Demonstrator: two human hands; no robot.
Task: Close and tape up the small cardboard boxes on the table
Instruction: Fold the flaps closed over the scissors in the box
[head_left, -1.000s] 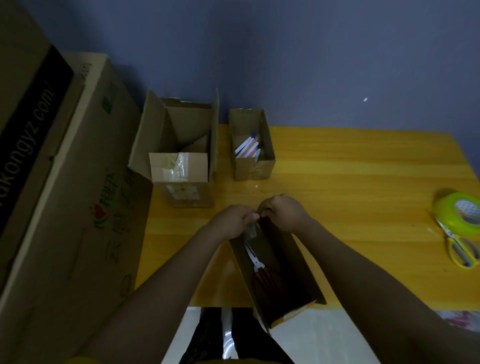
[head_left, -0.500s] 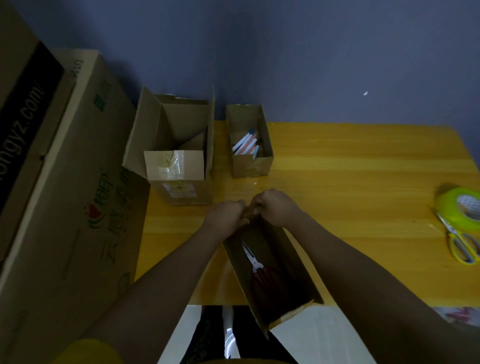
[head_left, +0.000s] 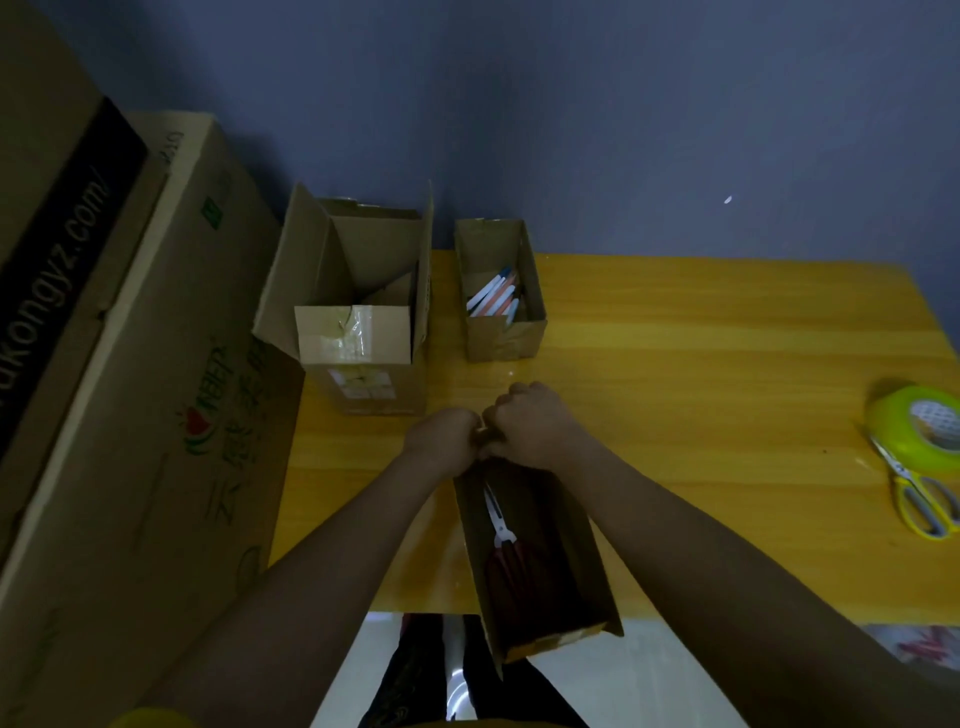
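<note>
Both fists curled at the far end of the near box on the table front edge: left hand and right hand pinch its far flap (pliers inside), so I fold it flat, square, before reaching for tape.

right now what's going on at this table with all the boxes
A person is working on the narrow open cardboard box at the near table edge. The left hand and right hand both grip its far end, fists close together. Red-handled pliers lie inside it. It is not closed or taped. The small open cardboard box of pens and the taller open-flapped cardboard box wait behind. The yellow-green tape roll and yellow-handled scissors lie untouched to the right.
</note>
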